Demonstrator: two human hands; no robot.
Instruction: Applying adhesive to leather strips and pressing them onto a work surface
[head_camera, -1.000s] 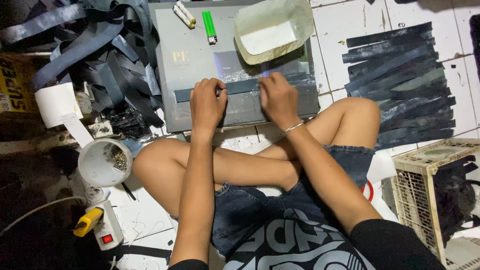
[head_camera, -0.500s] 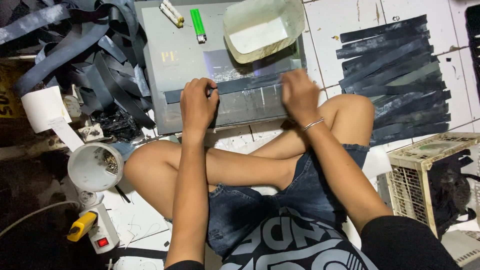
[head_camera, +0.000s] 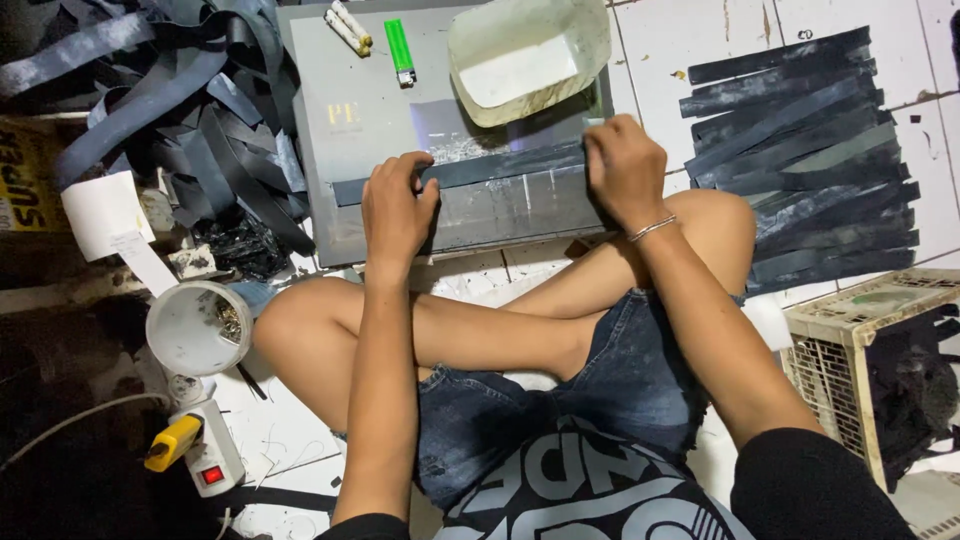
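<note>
A long dark strip (head_camera: 500, 166) lies across a grey board (head_camera: 360, 80) on the floor in front of my crossed legs. My left hand (head_camera: 397, 206) presses down on the strip near its left end, fingers curled over it. My right hand (head_camera: 625, 168), with a thin bracelet at the wrist, sits closed over the strip's right end at the board's edge. A cut-open pale plastic container (head_camera: 527, 52) rests on the board just beyond the strip.
A green lighter (head_camera: 400, 49) and two white sticks (head_camera: 345, 27) lie on the board's far side. Laid-out dark strips (head_camera: 800, 160) cover the tiles at right, a tangled heap of strips (head_camera: 170, 100) at left. A white cup (head_camera: 198, 328), a power strip (head_camera: 205, 455) and a mesh crate (head_camera: 865, 360) stand nearby.
My right hand has slid to the right along the strip, from near the middle to its right end. My left hand has stayed near the left end.
</note>
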